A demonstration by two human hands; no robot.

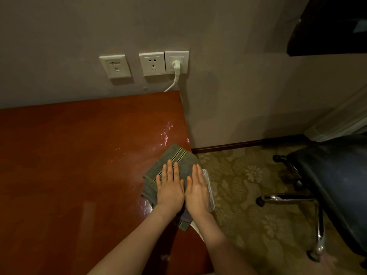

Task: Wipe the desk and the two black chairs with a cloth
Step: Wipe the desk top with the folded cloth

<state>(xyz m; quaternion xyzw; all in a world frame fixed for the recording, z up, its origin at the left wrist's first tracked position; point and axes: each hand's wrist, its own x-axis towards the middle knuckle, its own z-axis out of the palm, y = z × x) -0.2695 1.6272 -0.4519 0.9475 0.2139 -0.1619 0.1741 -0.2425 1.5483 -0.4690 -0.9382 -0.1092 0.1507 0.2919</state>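
Note:
A folded grey cloth (pixel 174 159) with yellow and black stripes lies at the right edge of the reddish-brown wooden desk (pixel 69 165). My left hand (pixel 170 189) and my right hand (pixel 197 189) press flat on it side by side, fingers straight. Wet streaks shine on the desk just beyond the cloth. A black chair (pixel 335 185) with a chrome wheeled base stands on the floor to the right. Another dark shape (pixel 329 26), possibly the second chair, fills the top right corner.
White wall sockets (pixel 152 63) sit above the desk's far edge, one with a white plug and cord (pixel 175 70). A clear plastic object (pixel 209 187) pokes out past the desk edge under my right hand. Patterned carpet (pixel 248 185) lies between desk and chair.

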